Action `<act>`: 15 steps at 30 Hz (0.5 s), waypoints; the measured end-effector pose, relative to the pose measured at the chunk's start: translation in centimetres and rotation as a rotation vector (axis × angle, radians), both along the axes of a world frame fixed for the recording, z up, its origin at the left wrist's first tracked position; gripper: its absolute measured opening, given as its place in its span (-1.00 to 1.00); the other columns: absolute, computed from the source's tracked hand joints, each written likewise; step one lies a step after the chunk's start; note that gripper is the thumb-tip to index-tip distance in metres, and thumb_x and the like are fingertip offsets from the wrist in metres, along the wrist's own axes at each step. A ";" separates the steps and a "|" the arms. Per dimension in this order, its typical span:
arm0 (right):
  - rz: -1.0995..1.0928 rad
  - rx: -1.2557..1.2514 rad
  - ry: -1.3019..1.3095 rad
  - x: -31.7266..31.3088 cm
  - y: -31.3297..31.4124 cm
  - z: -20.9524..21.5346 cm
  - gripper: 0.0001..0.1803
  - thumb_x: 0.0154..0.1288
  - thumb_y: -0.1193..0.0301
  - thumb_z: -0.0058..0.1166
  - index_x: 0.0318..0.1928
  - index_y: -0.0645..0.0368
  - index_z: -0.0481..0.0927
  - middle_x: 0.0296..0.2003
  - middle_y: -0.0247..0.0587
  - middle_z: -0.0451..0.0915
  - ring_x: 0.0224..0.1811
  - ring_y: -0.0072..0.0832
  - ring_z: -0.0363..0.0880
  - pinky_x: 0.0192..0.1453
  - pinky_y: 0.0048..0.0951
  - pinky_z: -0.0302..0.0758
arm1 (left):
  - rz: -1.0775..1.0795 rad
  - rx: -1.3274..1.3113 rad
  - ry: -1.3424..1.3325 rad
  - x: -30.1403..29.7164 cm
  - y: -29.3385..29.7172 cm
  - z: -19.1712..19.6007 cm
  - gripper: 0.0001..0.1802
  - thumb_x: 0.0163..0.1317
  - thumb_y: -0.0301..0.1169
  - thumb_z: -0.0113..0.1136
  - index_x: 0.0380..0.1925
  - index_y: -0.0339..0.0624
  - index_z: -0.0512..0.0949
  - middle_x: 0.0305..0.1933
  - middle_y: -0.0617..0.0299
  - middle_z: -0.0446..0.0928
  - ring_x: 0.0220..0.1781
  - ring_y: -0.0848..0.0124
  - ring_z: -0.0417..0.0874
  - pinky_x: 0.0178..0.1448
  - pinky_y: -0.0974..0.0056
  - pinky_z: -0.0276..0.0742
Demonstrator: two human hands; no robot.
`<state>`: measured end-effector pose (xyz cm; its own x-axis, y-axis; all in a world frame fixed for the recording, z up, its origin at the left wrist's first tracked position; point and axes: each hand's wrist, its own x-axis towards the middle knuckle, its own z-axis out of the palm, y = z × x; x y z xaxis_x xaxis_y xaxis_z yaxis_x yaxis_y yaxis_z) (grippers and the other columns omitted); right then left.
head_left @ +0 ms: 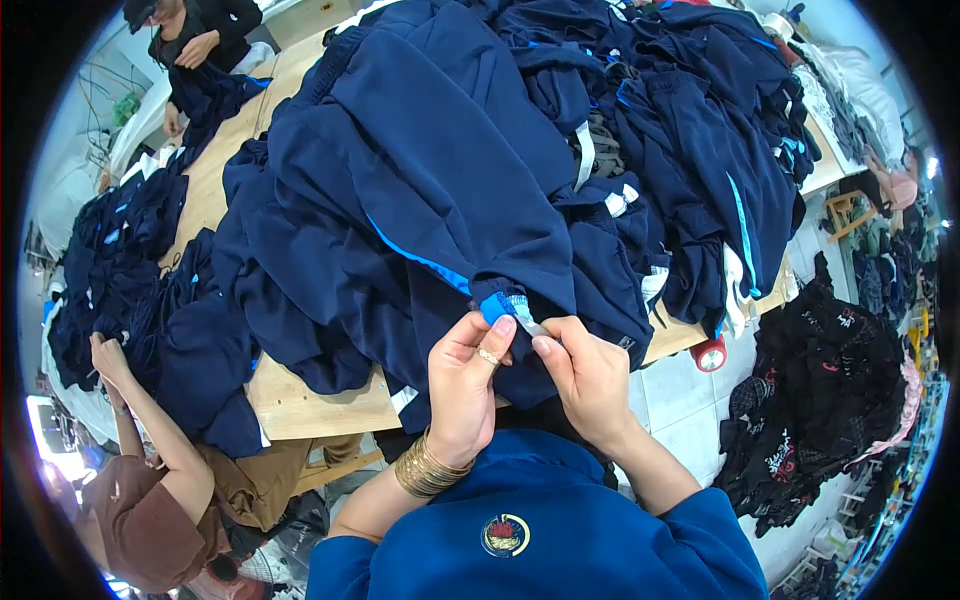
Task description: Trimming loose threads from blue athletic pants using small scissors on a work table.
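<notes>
Both hands pinch the same spot: left hand [468,372] and right hand [588,372] each close thumb and forefinger on a small white tag [527,322] at the bright-blue-trimmed edge [496,305] of a navy garment [420,170]. Left thumb presses down from above, right fingertips hold the tag's free end. Grip is a fine pinch, not a fist. My read: the tag is pulled taut between the hands so it can be handled without the cloth bunching.

The garment lies on the near edge of the wooden table [300,405], its hem hanging over toward the person, so the tag sits right at chest height. Left wrist wears a stack of gold bangles [428,468], and there's a ring on that hand.

No bins or boxes visible. The table itself holds the stock: one big heap of navy garments with light blue stripes [690,110] behind and to the right, and a smaller pile [120,260] at the left. White labels [584,155] poke out of the heap here and there.

A red tape roll [709,354] hangs at the table's right edge. Dark printed clothes [820,400] lie on the floor to the right. A co-worker's hand [108,356] reaches into the left pile; another person [195,40] sits at the far end.
</notes>
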<state>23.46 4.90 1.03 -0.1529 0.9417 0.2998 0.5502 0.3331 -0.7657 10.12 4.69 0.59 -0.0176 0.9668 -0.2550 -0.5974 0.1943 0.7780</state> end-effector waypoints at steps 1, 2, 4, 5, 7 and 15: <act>0.013 -0.072 0.087 0.0 0.1 0.0 -0.82 0.19 0.40 0.11 -0.27 0.23 0.48 -0.50 -0.13 0.54 -0.54 -0.37 0.55 -0.47 -0.51 0.42 | 0.002 -0.001 0.000 -0.1 0.1 0.1 -0.91 0.23 -0.47 0.11 -0.31 -0.24 0.54 -0.34 0.36 0.53 -0.36 0.67 0.40 -0.22 0.54 0.30; 0.030 -0.147 0.172 0.1 0.3 0.0 -0.83 0.20 0.41 0.09 -0.25 0.23 0.48 -0.51 -0.14 0.54 -0.55 -0.44 0.53 -0.47 -0.53 0.41 | -0.010 0.018 0.014 -0.3 0.3 0.2 -0.91 0.23 -0.47 0.11 -0.31 -0.24 0.54 -0.33 0.38 0.53 -0.33 0.68 0.40 -0.19 0.55 0.30; 0.036 -0.187 0.420 0.0 1.2 0.6 -0.75 0.18 0.38 0.12 -0.17 0.22 0.49 -0.55 -0.23 0.49 -0.55 -0.65 0.39 -0.44 -0.60 0.35 | -0.044 0.083 0.147 -0.9 0.9 0.2 -0.90 0.25 -0.47 0.09 -0.31 -0.26 0.53 -0.32 0.41 0.51 -0.27 0.69 0.41 -0.11 0.56 0.30; 0.064 -0.161 0.539 0.0 1.8 1.1 -0.72 0.16 0.36 0.15 -0.14 0.22 0.49 -0.57 -0.28 0.45 -0.55 -0.68 0.34 -0.44 -0.61 0.32 | -0.136 0.165 0.286 -1.7 1.1 -0.1 -0.81 0.31 -0.39 0.00 -0.27 -0.31 0.52 -0.31 0.39 0.50 -0.24 0.67 0.42 -0.08 0.53 0.31; 0.110 -0.278 0.275 -0.1 3.0 1.2 -0.73 0.12 0.34 0.20 -0.24 0.23 0.51 -0.64 -0.40 0.29 -0.56 -0.71 0.24 -0.49 -0.61 0.24 | -0.228 0.315 0.307 -2.5 1.9 0.4 -0.70 0.37 -0.29 -0.11 -0.25 -0.33 0.50 -0.29 0.33 0.51 -0.19 0.61 0.46 -0.04 0.47 0.34; -0.123 -0.166 0.725 -0.3 7.0 4.5 -0.76 0.23 0.31 0.11 -0.49 0.18 0.46 -0.66 -0.42 0.43 -0.70 -0.78 0.29 -0.58 -0.74 0.18 | -0.253 0.561 1.497 -7.0 0.8 -1.8 -0.75 0.04 -0.51 0.18 -0.21 -0.22 0.49 -0.22 0.16 0.51 -0.09 0.28 0.52 0.09 0.31 0.34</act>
<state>23.19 11.91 5.53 0.1377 0.9809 0.1375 -0.0855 0.1501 -0.9850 3.11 5.44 -1.25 0.2537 0.9440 0.2111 0.7238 -0.3301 0.6060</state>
